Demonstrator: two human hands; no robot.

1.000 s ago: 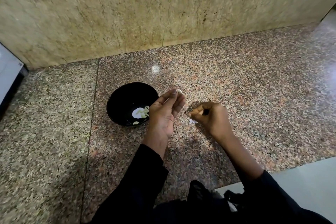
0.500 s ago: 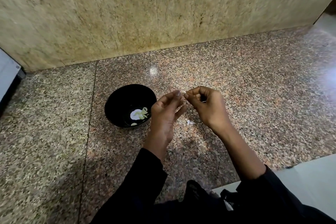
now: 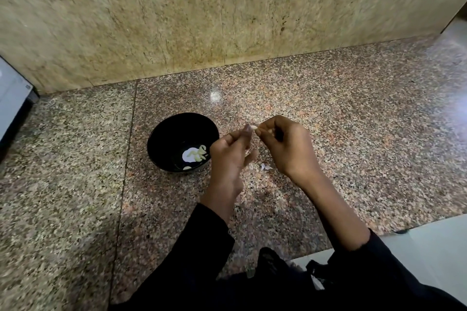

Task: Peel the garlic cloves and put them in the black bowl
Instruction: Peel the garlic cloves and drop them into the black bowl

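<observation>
**Pinching a garlic clove between both hands beside the black bowl**

Hiding most of its own fingers, the left hand (image 3: 228, 159) is seen from the back, and only its thumb and forefinger tips show, closed on a small pale garlic clove (image 3: 253, 128). The right hand (image 3: 286, 148) curls inward and pinches the same clove from the other side; most of the clove is covered by the fingertips, so whether skin is on it is hard to tell. The clove is held above the speckled surface (image 3: 353, 121), just to the right of the black bowl (image 3: 161, 134). The left hand overlaps the bowl's right rim. Inside the bowl lie several peeled cloves (image 3: 199, 154) near a white glare. A scrap of peel (image 3: 265, 166) lies on the surface under the hands. Dark sleeves (image 3: 207, 247) are cut off by the lower edge.
</observation>
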